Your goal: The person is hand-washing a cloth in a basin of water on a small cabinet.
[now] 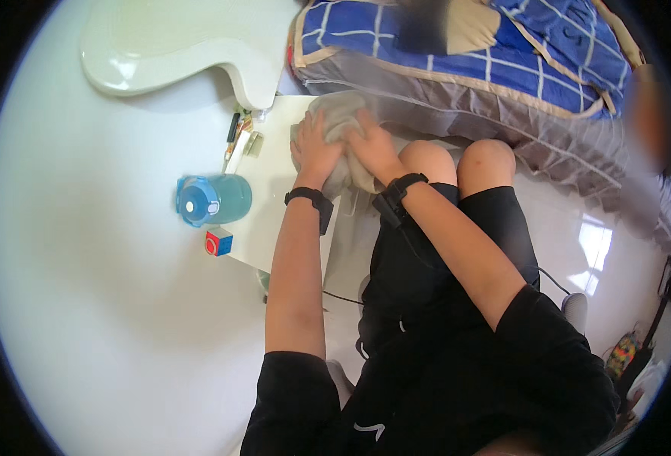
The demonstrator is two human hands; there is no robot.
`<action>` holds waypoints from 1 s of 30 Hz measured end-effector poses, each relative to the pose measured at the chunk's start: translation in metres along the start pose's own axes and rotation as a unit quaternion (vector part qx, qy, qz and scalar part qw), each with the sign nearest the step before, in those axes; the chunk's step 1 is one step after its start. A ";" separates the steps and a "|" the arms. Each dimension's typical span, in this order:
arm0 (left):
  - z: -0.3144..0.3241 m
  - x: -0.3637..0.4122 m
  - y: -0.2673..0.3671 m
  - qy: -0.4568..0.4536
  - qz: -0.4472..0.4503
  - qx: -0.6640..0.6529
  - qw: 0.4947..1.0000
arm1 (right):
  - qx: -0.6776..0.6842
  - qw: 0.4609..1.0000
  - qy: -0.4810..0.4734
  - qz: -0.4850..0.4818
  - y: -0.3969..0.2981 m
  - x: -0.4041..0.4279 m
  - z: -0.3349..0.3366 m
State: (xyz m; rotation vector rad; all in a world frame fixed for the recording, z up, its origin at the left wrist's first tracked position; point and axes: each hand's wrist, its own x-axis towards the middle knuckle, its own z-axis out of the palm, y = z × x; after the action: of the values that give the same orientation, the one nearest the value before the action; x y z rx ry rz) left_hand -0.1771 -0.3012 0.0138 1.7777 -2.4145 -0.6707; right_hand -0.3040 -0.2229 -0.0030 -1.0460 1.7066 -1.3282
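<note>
A crumpled beige-grey cloth (pixel 341 117) lies bunched at the far right part of a small white table, by its edge. My left hand (pixel 317 149) is on the cloth's left side, fingers curved over it. From the right, my right hand (pixel 374 145) grips the same cloth, its fingertips partly sunk in the folds and blurred. The two thumbs come close together over the middle. Whatever is under the cloth is hidden. Both wrists wear black straps.
Left of the cloth, a blue water bottle (pixel 227 198), a puzzle cube (pixel 219 241), a black pen (pixel 233 127) and a small comb-like item (pixel 254 145) are on the white table (pixel 255 239). A white curved seat-like object (pixel 159 68) and a blue checked bed (pixel 455 68) stand beyond.
</note>
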 end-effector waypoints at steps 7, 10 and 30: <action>0.003 -0.009 0.008 0.029 0.033 0.007 0.999 | -0.008 1.000 0.023 -0.018 0.001 -0.013 -0.009; 0.004 -0.021 0.010 0.035 0.045 0.001 0.998 | 0.050 0.997 0.061 -0.027 0.001 -0.020 -0.007; 0.015 -0.034 -0.012 -0.023 0.061 0.038 0.997 | -0.031 0.992 0.064 0.108 -0.021 -0.033 0.020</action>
State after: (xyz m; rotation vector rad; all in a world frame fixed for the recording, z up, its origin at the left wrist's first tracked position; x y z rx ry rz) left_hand -0.1599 -0.2681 0.0025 1.6413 -2.5869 -0.6217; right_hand -0.2693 -0.2034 0.0159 -0.7979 1.9086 -1.2327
